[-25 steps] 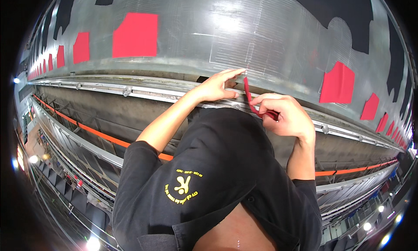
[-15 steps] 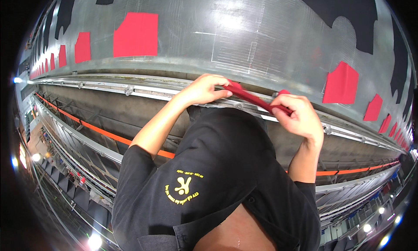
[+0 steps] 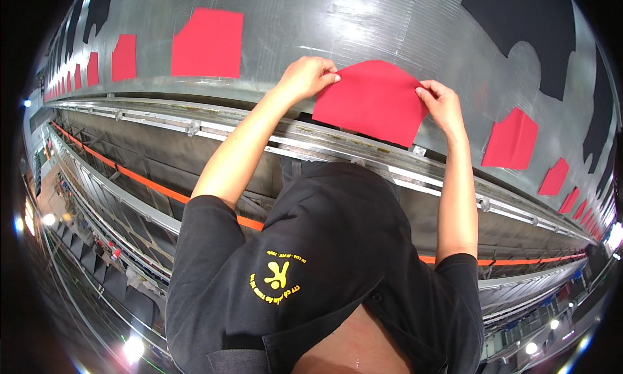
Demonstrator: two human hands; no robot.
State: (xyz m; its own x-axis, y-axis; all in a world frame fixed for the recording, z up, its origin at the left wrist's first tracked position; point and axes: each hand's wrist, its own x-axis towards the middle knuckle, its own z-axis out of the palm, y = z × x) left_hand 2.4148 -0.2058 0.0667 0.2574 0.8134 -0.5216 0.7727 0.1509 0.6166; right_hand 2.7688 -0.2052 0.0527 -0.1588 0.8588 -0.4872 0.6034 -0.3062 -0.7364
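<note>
A red fabric piece (image 3: 373, 101) is stretched out between my two hands, above the near edge of the long grey metal table (image 3: 285, 24). My left hand (image 3: 307, 77) pinches its left corner between thumb and fingers. At the opposite corner, my right hand (image 3: 441, 103) grips the cloth the same way. The far edge of the piece curves upward, and its near edge hangs over the table's rail. Another red cut piece (image 3: 207, 43) lies flat to the left, and a creased red piece (image 3: 511, 139) lies to the right.
Several smaller-looking red pieces run along the table on both sides. Black cut pieces (image 3: 529, 30) lie farther back. A metal rail (image 3: 227, 127) borders the table's near edge. Behind me, an orange strip (image 3: 156, 188) runs along a second long metal frame.
The red fabric went from a bunched, narrow strip over the rail to an opened-out sheet. Both hands moved away from me, farther over the table.
</note>
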